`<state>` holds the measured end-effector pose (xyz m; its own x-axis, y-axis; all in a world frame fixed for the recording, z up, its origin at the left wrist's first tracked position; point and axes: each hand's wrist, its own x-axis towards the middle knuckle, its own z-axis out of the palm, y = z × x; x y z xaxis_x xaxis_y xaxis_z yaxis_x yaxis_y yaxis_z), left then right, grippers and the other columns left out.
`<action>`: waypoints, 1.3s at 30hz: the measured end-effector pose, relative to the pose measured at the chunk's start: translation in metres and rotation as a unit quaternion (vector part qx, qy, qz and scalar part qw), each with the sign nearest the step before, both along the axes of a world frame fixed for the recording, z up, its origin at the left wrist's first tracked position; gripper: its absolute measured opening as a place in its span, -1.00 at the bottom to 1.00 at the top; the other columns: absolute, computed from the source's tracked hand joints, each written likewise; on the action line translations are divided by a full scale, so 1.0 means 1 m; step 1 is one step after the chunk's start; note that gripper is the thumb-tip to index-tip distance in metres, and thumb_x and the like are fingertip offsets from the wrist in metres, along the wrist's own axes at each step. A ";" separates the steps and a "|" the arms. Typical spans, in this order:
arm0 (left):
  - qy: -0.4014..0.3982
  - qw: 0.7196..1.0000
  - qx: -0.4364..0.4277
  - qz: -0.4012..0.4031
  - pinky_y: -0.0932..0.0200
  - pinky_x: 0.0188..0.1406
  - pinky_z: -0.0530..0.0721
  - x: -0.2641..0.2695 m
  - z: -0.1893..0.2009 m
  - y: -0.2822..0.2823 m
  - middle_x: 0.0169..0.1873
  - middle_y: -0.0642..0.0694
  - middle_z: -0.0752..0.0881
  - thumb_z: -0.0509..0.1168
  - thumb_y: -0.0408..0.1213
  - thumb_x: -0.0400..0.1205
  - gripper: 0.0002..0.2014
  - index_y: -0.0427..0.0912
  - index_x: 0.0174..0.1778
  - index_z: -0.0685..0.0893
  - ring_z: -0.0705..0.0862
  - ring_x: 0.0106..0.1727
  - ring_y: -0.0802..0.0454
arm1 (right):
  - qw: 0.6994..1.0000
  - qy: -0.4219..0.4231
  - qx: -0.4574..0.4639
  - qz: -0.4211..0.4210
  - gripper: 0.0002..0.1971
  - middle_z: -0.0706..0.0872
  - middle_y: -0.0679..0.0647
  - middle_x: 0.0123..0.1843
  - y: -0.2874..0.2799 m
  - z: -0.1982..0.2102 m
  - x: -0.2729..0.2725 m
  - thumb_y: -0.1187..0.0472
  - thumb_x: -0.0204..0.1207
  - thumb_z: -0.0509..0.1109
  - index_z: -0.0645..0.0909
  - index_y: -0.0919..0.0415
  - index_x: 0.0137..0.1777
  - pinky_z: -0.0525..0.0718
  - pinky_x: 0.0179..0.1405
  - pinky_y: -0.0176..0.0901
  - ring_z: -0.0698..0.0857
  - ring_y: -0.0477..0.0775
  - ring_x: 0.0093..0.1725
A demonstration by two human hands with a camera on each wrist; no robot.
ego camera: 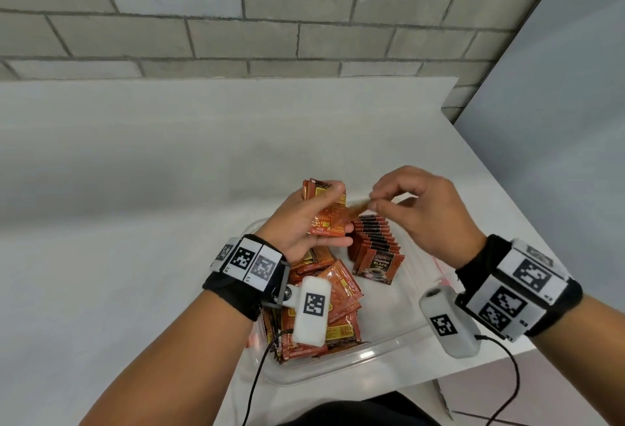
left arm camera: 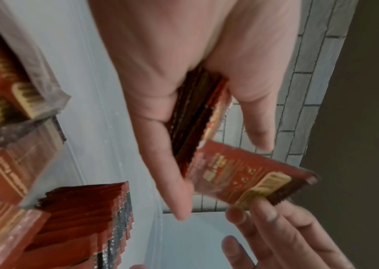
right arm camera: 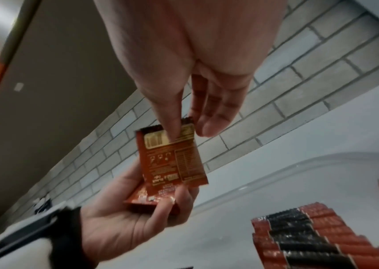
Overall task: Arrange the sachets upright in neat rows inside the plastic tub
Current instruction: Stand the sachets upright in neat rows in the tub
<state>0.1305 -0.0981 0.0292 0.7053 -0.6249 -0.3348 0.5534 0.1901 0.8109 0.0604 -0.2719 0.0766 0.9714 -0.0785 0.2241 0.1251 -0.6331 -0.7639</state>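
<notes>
While the right hand [ego camera: 422,209] pinches a single red sachet [right arm camera: 172,154] by its top edge between thumb and forefinger, the sachet hangs just above the small stack of sachets [ego camera: 326,214] that the left hand [ego camera: 304,222] holds. In the right wrist view the pinching fingers [right arm camera: 172,116] press together on the yellow barcode patch at the sachet's upper end, and its lower edge touches or overlaps the stack; the other fingers of that hand curl loosely behind. The left hand's fingers [left arm camera: 161,163] and thumb curl round the stack, gripping it from both sides with the palm turned up.

Both hands hover over the clear plastic tub [ego camera: 338,368], which sits on the white surface [ego camera: 135,189] near its front edge. Inside the tub, on the right half, a neat row of sachets [ego camera: 375,246] stands upright, packed face to face, the nearest one showing a black label and a coffee cup. On the left half lies a loose pile of sachets [ego camera: 338,300], flat and overlapping at various angles, partly hidden by the left wrist camera.

Behind the surface rises a grey brick wall [ego camera: 270,13].
</notes>
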 end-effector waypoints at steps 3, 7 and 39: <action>0.004 1.000 -0.023 0.013 -0.08 -0.20 0.80 0.000 -0.002 -0.001 -0.06 -0.24 0.75 0.42 -0.41 0.45 -0.48 -0.20 0.36 0.55 0.80 -0.13 -0.13 | 0.999 -0.003 -0.024 0.049 -0.87 0.70 0.02 -0.10 0.001 -0.004 -0.004 0.40 0.36 0.56 0.76 0.16 -0.20 0.59 -0.18 -0.41 0.67 -0.09 -0.11; 0.001 0.997 -0.061 0.055 -0.06 -0.18 0.80 0.002 -0.004 -0.002 -0.17 -0.21 0.72 0.43 -0.44 0.34 -0.63 -0.22 0.08 0.64 0.79 -0.18 -0.08 | 0.993 -0.075 -0.084 0.038 -0.90 0.60 -0.05 -0.19 -0.002 -0.004 -0.006 0.36 0.36 0.57 0.78 0.17 -0.17 0.57 -0.25 -0.40 0.61 -0.16 -0.20; -0.047 0.994 0.002 0.098 0.05 -0.15 0.71 0.005 -0.008 -0.003 -0.19 -0.11 0.76 0.39 -0.29 0.57 -0.77 -0.11 0.14 0.65 0.78 -0.19 -0.03 | 0.878 0.327 -0.334 0.108 -0.87 0.69 -0.05 -0.23 -0.017 -0.008 -0.016 0.30 0.43 0.43 0.60 0.06 -0.26 0.49 -0.55 -0.38 0.59 -0.09 -0.34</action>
<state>0.1352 -0.1007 0.0216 0.8412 -0.4715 -0.2645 0.4282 0.2824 0.8584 0.0443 -0.2893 0.0685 0.8857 0.0610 -0.4603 -0.0289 -0.9822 -0.1857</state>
